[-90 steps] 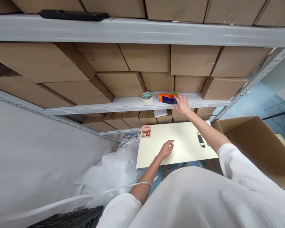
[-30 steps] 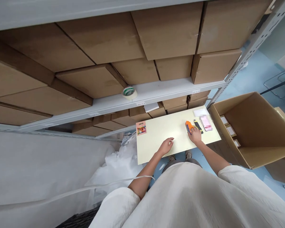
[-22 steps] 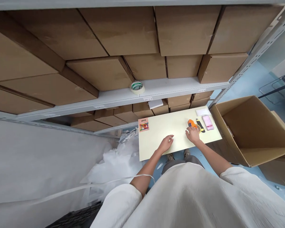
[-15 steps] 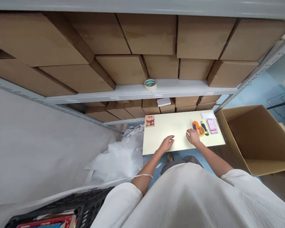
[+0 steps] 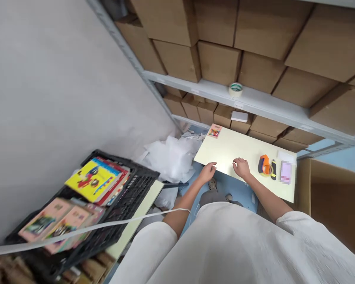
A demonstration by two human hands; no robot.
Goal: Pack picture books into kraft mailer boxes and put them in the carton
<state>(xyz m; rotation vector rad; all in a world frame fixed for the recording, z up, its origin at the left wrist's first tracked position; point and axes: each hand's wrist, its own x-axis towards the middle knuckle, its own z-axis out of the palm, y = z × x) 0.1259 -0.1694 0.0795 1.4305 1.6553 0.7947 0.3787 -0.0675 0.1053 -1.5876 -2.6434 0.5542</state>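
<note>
Over the near edge of a pale tabletop point(image 5: 225, 148) is my left hand point(image 5: 208, 172), its fingers loosely bent and apart, with nothing in them. My right hand point(image 5: 241, 168) is a little to the right, also bare, fingers slightly spread above the board; whether it touches is unclear. Right of it lies an orange and dark tape dispenser point(image 5: 264, 161) with a tape roll, beside a yellow-black box cutter point(image 5: 273, 169). A blurred-out purple item point(image 5: 285, 172) and a white sheet point(image 5: 284, 156) lie farther right. At the far left corner rests a small pink booklet point(image 5: 214, 131).
On my left, a black plastic crate point(image 5: 137, 179) holds a yellow book point(image 5: 91, 179) and pink booklets point(image 5: 49, 216). White wrapping material point(image 5: 173, 157) lies on the floor. Ahead, shelves carry cartons point(image 5: 219, 63) and a tape roll point(image 5: 235, 89). A big open carton point(image 5: 337, 177) stands right.
My view has swung left, bringing the crate of books into sight. My right hand has moved away from the tape dispenser; my left hand is now nearer the table's edge.
</note>
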